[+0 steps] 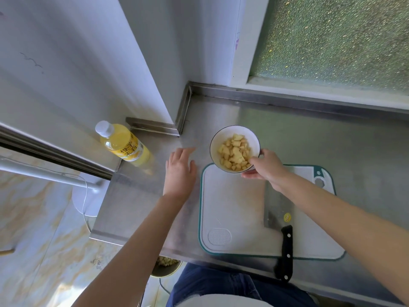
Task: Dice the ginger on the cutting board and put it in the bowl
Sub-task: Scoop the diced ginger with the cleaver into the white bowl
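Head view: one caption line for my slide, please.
Right hand grips the bowl of diced ginger; the knife lies on the cutting board.

Soft daylight from the frosted window [332,41] — mild blur, wide-angle warp at edges

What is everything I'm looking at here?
window: one, frosted greenish, far right
counter: one, steel, below the window
cutting board: one, white with teal edge, on the counter
bowl: one, white with dark rim, at the cutting board's far edge
ginger: many diced pieces, yellow, in the bowl
cleaver: one, steel blade, black handle, lying on the cutting board
bottle: one, yellow with white cap, counter's left end
left hand: one, fingers straight, over the counter left of the bowl
right hand: one, gripping the bowl's rim
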Available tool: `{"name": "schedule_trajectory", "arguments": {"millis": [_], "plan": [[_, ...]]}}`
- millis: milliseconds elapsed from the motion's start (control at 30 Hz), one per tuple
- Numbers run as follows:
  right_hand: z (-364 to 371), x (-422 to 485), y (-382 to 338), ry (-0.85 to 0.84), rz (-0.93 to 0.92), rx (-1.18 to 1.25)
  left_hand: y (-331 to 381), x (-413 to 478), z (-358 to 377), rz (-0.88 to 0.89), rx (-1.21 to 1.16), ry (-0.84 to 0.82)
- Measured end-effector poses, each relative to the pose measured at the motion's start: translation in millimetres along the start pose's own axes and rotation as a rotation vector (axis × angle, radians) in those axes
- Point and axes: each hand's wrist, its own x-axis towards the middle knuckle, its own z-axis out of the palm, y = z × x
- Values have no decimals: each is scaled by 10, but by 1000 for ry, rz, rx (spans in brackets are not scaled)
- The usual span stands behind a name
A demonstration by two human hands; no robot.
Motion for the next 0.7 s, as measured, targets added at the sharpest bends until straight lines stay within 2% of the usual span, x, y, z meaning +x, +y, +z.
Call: {"name": "schedule_trajectory", "arguments": {"millis": [100,233,433,500,533,633,700], "plan": [[21,200,-35,35,4,17,-191,-138,92,-40,106,-123],[157,390,-60,37,65,91,-327,-285,252,-28,180,-204],[353,432,-116,-32,97,204,-289,-310,327,-60,165,-160],[369,413,-115,-55,78,189,-262,-312,311,-60,167,-202],[363,385,-107,-42,27,88,-259,-316,308,-57,175,-230],[225,250,12,108,-304,-596,-271,-360,340,-49,214,-243],[60,142,177,188,-531,-909,-269,-378,361,-65,215,-228]]}}
